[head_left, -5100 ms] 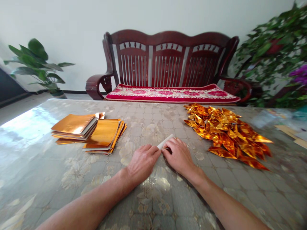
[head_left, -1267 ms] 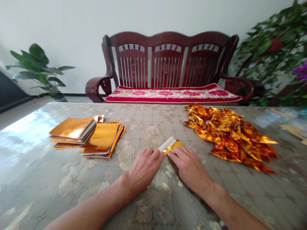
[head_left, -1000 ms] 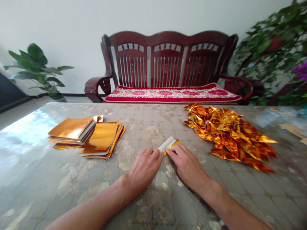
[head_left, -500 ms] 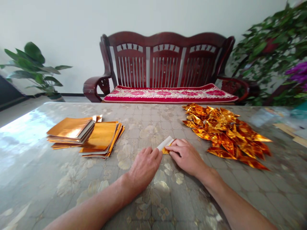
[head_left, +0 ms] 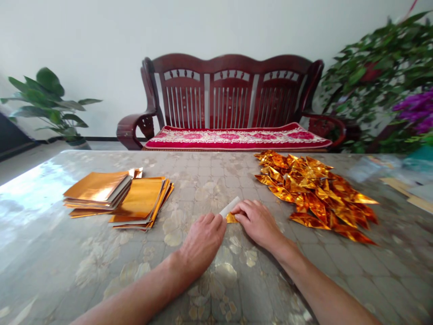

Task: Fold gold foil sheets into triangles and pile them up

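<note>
A partly folded sheet of gold foil paper (head_left: 231, 218), white on its back, lies on the table between my hands. My left hand (head_left: 205, 234) is closed on its near left end, fingers curled and pressed down. The fingertips of my right hand (head_left: 256, 221) pinch the gold flap from the right side. Most of the sheet is hidden under the fingers. To the left lie stacks of flat gold foil paper (head_left: 140, 198). On the right is a heap of folded foil ingots (head_left: 314, 194) with pointed ends.
The table (head_left: 162, 280) has a shiny patterned cover. Clear plastic bags (head_left: 375, 167) and pieces of card (head_left: 402, 189) lie at its right edge. Behind it stands a dark red wooden bench (head_left: 233, 90) with a red cushion (head_left: 237, 136). Plants flank the bench.
My right fingers have shifted slightly along the gold flap, and more of the flap shows. The whole view has tipped a little, so everything sits lower. My left hand keeps its hold.
</note>
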Motion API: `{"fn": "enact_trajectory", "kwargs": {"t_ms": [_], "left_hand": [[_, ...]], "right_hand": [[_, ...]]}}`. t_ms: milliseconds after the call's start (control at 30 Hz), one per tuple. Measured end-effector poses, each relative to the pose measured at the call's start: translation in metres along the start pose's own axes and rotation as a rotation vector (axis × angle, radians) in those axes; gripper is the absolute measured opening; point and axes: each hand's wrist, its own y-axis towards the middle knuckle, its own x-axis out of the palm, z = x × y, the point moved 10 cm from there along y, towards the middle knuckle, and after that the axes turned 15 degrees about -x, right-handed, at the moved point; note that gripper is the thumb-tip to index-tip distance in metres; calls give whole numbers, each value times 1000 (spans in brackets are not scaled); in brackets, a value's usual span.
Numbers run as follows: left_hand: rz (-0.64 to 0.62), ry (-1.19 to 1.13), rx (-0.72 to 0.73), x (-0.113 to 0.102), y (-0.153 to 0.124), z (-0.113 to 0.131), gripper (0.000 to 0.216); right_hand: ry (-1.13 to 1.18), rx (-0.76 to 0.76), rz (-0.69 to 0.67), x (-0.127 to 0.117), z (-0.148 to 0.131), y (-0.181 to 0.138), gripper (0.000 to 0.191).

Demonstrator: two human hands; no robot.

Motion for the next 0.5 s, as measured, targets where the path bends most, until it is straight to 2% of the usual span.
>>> {"fn": "enact_trajectory", "kwargs": {"t_ms": [233,333,500], "left_hand": [[34,-21,12,0,-2,-1,17],[67,-38,13,-2,-2,-7,20],[94,-53,-23,-5,2,-23,26]], "right_hand": [[31,24,137,-9,7,-7,8],[-6,-46,187,-16,2,-10,15],[-112,-217,85,-14,-22,-13,26]]}}
